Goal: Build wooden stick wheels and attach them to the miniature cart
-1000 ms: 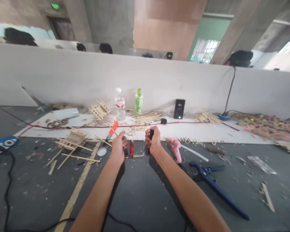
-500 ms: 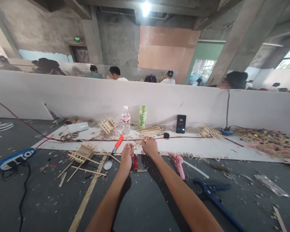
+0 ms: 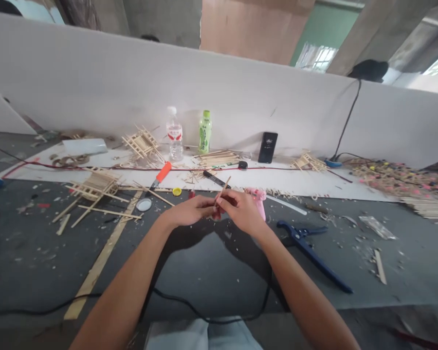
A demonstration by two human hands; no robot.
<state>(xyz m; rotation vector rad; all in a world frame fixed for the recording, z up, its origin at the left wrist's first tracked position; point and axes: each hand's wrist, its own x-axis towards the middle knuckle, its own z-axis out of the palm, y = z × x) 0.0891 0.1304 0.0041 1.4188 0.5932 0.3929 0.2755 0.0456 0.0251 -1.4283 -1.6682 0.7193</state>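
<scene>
Both my hands meet over the dark table in front of me. My right hand point(image 3: 241, 208) pinches a thin wooden stick point(image 3: 224, 187), whose upper end points up and to the right. My left hand point(image 3: 190, 212) is closed at the stick's lower part, with thumb and fingertips pressed together. Just beyond the fingers lies a black marker point(image 3: 215, 179). A pink glue gun point(image 3: 258, 200) lies close behind my right hand. Left of the hands are an orange-handled knife point(image 3: 161, 174), a yellow cap point(image 3: 176, 191) and a white round lid point(image 3: 143, 204).
Stick frames point(image 3: 95, 184) lie on the left, near a clear bottle point(image 3: 174, 136) and a green bottle point(image 3: 205, 133). A phone point(image 3: 267, 147) leans on the white partition point(image 3: 233, 87). Blue cutters point(image 3: 310, 248) lie at right. A black cable point(image 3: 190, 306) crosses the front.
My view has tilted down. My right hand has come back from beside the stick pile to join my left at the stick. The black marker and yellow cap now show.
</scene>
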